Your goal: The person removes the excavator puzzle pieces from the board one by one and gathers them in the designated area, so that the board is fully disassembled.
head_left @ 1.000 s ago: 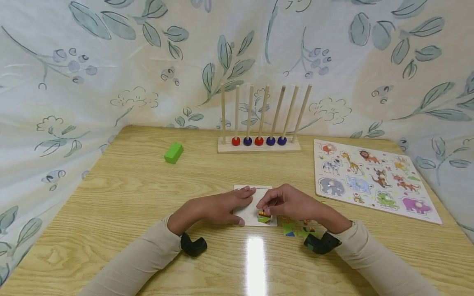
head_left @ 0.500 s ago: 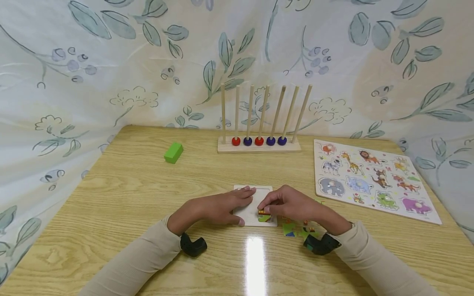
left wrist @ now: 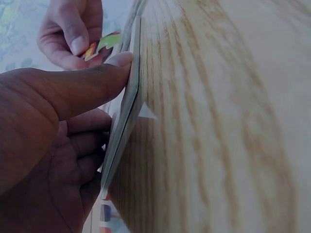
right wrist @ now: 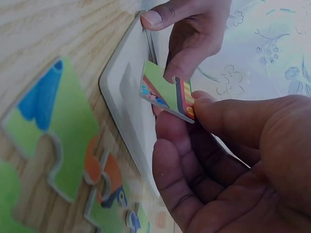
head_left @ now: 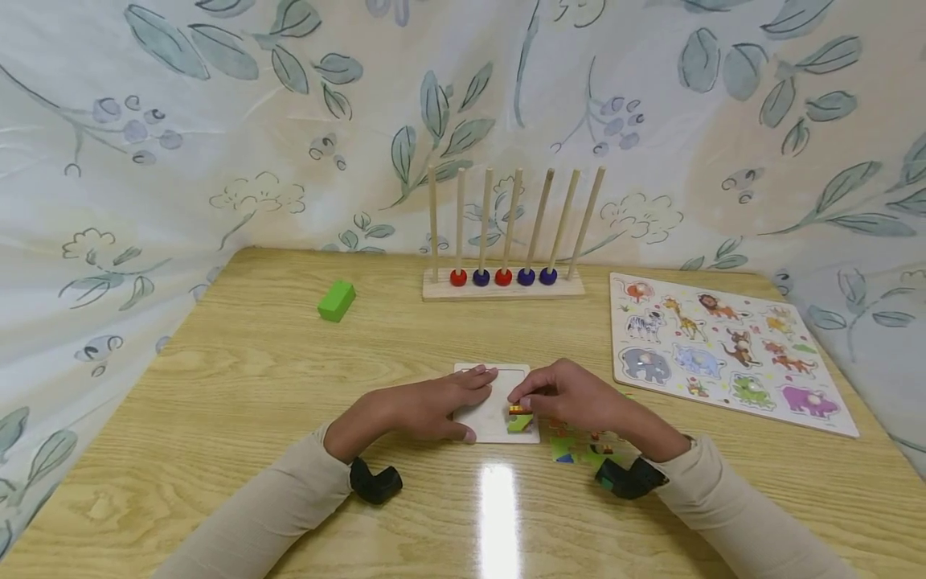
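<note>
My left hand (head_left: 432, 404) lies over a white puzzle tray (head_left: 483, 426), its fingers stretched across the tray and the thumb at the near edge. In my right hand (head_left: 571, 396) a jigsaw puzzle piece (head_left: 519, 420), green with a red and yellow band, is pinched between thumb and fingers. The right wrist view shows this puzzle piece (right wrist: 165, 90) tilted above the tray, apart from its surface as far as I can see. Several loose puzzle pieces (head_left: 563, 447) lie on the table right of the tray, partly under my right hand and wrist.
An animal peg puzzle board (head_left: 731, 354) lies at the right. At the back stands a wooden bead rack (head_left: 503, 291) with upright rods and red and blue beads. A green block (head_left: 337, 301) sits back left on the wooden table (head_left: 239, 378). Patterned cloth hangs behind.
The piece in my right hand has turned and shifted slightly over the tray, showing more of its face. My left hand has stayed in place on the tray.
</note>
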Demonstrator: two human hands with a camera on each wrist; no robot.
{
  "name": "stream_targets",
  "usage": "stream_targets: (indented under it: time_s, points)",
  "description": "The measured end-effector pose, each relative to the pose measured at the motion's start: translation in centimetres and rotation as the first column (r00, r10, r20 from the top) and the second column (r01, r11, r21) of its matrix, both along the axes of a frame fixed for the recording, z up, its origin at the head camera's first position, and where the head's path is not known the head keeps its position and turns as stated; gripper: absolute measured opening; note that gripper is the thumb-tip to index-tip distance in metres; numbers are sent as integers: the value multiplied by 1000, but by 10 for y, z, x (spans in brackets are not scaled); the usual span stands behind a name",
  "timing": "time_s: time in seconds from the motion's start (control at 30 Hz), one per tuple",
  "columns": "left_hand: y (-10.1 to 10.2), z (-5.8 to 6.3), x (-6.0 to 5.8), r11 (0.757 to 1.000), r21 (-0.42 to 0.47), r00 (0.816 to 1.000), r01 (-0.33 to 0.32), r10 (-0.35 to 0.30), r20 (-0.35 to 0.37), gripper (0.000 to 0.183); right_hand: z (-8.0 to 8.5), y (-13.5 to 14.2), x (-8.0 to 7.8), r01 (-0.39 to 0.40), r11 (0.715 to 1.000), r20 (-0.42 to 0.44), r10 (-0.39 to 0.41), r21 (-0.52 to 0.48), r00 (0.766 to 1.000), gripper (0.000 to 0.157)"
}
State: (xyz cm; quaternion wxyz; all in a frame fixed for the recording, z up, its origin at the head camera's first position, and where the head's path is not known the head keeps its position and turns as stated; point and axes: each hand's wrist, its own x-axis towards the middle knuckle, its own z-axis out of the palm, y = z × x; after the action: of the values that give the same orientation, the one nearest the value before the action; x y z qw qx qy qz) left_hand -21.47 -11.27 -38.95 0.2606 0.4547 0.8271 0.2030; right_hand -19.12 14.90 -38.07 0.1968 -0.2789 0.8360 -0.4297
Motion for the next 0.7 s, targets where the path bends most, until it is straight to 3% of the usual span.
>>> stream_targets:
  time_s: [0.7]
  points:
    - [-1, 8, -1, 1000, -3, 1000, 1, -1, 26, 73, 20, 35, 8, 48, 999, 33, -47, -19, 998, 19]
